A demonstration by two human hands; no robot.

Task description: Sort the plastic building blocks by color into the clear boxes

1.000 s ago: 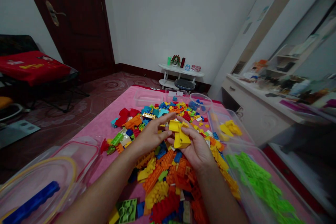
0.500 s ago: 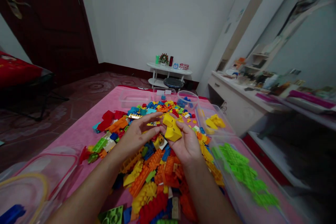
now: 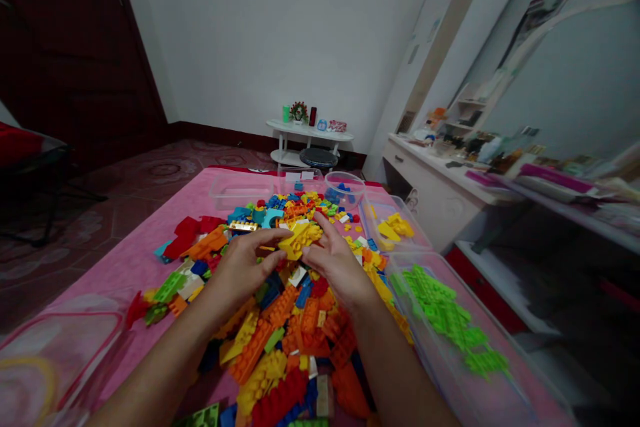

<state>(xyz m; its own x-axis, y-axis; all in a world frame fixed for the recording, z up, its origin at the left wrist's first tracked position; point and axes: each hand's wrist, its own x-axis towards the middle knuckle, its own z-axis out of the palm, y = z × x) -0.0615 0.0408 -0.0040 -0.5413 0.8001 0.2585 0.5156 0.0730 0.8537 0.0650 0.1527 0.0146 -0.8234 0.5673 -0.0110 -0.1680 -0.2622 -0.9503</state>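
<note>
A yellow toy building block [image 3: 295, 241] is held up between both hands over a mixed pile of blocks. My left hand [image 3: 247, 263] pinches its left end between thumb and fingers. My right hand [image 3: 337, 265] has its thumb against the lower right side, with the fingers behind and partly hidden. Studs show on the block's right part; whether it is one piece or several joined, I cannot tell. Beneath lie orange blocks [image 3: 253, 350], a red block [image 3: 283, 397] and many others in yellow, blue and white.
On the right stand clear boxes of green blocks [image 3: 445, 313] and yellow blocks [image 3: 396, 227]. A round tub [image 3: 345, 177] holding blue blocks and a clear tray [image 3: 240, 193] are at the far edge. Clear containers [image 3: 65, 347] stand front left on the pink cloth [image 3: 140, 260].
The yellow block has been turned, so its studs now show. My left hand has come into contact with it; before, the right hand alone held it. The head view has shifted right.
</note>
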